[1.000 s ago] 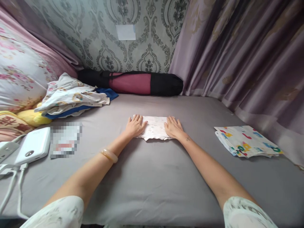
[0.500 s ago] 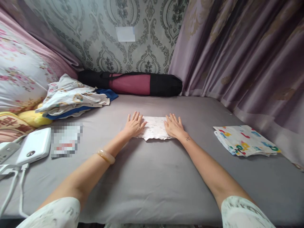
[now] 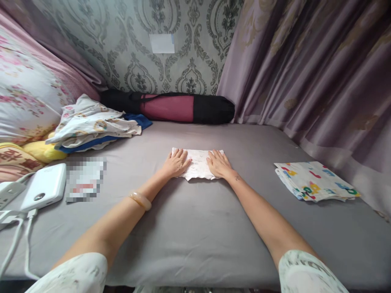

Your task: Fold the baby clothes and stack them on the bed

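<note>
A small folded white cloth [image 3: 199,165] with a faint print, perhaps a garment, lies flat on the grey bed sheet [image 3: 195,228]. My left hand [image 3: 178,163] rests palm down on its left side, fingers stretched out. On the right side of the cloth, my right hand [image 3: 219,164] lies flat too, fingers pointing away from me. Neither hand grips the fabric. The cloth's near edge is wavy, and its two sides are partly covered by my hands.
At right lies a folded cloth with colourful shapes [image 3: 317,181]. A heap of clothes [image 3: 94,124] is at the left rear, near a yellow plush toy [image 3: 45,151]. A white power bank [image 3: 45,185] with cables sits at left. A long black-and-red bag [image 3: 168,108] lies along the wall.
Both hands have slid inward over the white cloth, closer to each other. The cloth's outer far corners now show. Nothing else has moved.
</note>
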Tool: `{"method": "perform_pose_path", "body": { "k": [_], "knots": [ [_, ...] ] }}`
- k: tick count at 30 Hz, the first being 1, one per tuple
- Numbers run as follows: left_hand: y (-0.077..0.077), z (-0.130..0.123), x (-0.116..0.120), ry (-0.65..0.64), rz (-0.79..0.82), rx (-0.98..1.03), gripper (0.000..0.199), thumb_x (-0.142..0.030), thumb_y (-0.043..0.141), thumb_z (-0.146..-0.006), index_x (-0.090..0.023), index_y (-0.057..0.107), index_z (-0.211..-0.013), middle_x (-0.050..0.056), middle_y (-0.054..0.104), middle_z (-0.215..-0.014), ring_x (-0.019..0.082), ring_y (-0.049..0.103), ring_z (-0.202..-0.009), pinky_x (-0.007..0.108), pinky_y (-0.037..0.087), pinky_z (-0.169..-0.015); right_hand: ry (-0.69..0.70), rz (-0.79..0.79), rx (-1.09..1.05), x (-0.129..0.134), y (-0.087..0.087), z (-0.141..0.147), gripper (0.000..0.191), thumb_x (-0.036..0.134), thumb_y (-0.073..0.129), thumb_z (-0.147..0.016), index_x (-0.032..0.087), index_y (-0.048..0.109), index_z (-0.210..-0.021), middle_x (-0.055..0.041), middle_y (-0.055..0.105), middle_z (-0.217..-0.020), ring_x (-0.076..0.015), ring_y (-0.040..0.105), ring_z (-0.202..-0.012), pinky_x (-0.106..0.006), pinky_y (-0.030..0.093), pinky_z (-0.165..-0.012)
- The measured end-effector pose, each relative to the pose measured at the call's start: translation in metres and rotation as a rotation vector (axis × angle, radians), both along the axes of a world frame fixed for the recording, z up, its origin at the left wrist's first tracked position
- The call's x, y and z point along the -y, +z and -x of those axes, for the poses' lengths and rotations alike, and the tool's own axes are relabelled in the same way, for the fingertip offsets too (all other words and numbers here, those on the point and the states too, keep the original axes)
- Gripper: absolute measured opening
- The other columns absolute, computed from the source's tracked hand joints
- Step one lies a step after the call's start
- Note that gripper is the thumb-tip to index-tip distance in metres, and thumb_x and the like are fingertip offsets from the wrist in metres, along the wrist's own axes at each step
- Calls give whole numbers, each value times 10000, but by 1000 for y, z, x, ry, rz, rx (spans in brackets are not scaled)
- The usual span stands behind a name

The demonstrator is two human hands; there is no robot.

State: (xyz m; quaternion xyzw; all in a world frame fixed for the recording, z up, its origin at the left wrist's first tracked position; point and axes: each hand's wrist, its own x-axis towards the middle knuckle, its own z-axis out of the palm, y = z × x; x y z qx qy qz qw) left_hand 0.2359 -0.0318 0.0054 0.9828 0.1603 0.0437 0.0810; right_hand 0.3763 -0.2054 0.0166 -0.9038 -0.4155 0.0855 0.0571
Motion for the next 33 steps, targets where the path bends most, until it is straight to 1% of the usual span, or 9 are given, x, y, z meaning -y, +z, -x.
{"method": "perform_pose_path", "body": {
  "k": [3, 6, 12, 15, 18, 21, 23, 28, 33],
  "knots": [
    [5, 5, 0, 12, 32, 2, 586, -509, 224, -997, -174, 349, -1462, 157, 319, -1564, 308, 235, -1464, 532, 195, -1159, 3, 1, -16, -5, 8, 7, 615, 411, 176, -1006, 114, 272, -1535, -140, 187, -1613, -255, 117, -1491, -463, 55, -1201],
    [6, 16, -2, 54, 36, 38, 584, -503, 222, -998, -191, 337, -1478, 137, 303, -1577, 296, 201, -1479, 521, 169, -1174, 49, -69, -12, -14, 12, 20, 614, 418, 152, -1006, 134, 260, -1540, -122, 160, -1622, -246, 87, -1496, -477, 39, -1199],
    [-4, 38, -11, 106, 80, 25, 571, -458, 228, -1003, -186, 325, -1496, 95, 276, -1593, 262, 191, -1485, 477, 169, -1189, 63, -39, -24, -28, 2, 39, 616, 412, 180, -1003, 119, 254, -1540, -130, 185, -1616, -264, 105, -1493, -493, 48, -1194],
    [-9, 41, -12, 115, 104, 64, 565, -456, 231, -1001, -207, 319, -1500, 75, 262, -1600, 247, 184, -1488, 470, 172, -1194, 63, -22, -5, -28, 0, 39, 612, 401, 178, -1003, 120, 249, -1543, -130, 186, -1615, -263, 110, -1492, -487, 53, -1194],
    [-11, 41, -13, 116, 119, 96, 573, -449, 239, -998, -189, 316, -1503, 72, 277, -1594, 240, 191, -1487, 467, 168, -1201, 61, 1, -15, -28, 4, 37, 615, 404, 172, -1003, 124, 235, -1546, -124, 169, -1620, -259, 99, -1493, -488, 50, -1193],
    [-14, 40, -14, 121, 126, 148, 580, -447, 249, -994, -164, 330, -1494, 75, 303, -1584, 235, 211, -1481, 454, 180, -1203, 39, 26, -29, -36, 9, 41, 620, 408, 160, -1002, 116, 234, -1544, -130, 161, -1621, -256, 85, -1495, -491, 40, -1191],
    [-17, 40, -16, 129, 125, 186, 577, -444, 258, -992, -154, 350, -1482, 82, 324, -1574, 231, 234, -1474, 441, 198, -1201, 43, -1, -12, -45, 10, 47, 619, 405, 147, -1003, 117, 231, -1544, -127, 146, -1625, -248, 72, -1496, -486, 28, -1191],
    [-22, 40, -18, 147, 117, 230, 555, -414, 280, -990, -126, 386, -1452, 101, 383, -1542, 229, 286, -1454, 419, 233, -1193, 72, -33, -4, -65, -2, 60, 621, 417, 145, -1000, 134, 227, -1546, -110, 154, -1626, -249, 83, -1493, -496, 38, -1184],
    [-22, 41, -17, 136, 115, 245, 538, -397, 309, -985, -126, 394, -1442, 105, 396, -1534, 233, 298, -1449, 417, 233, -1196, 65, -45, 25, -67, -10, 59, 614, 411, 163, -997, 140, 244, -1542, -104, 176, -1622, -252, 102, -1489, -503, 46, -1182]
  ]
}}
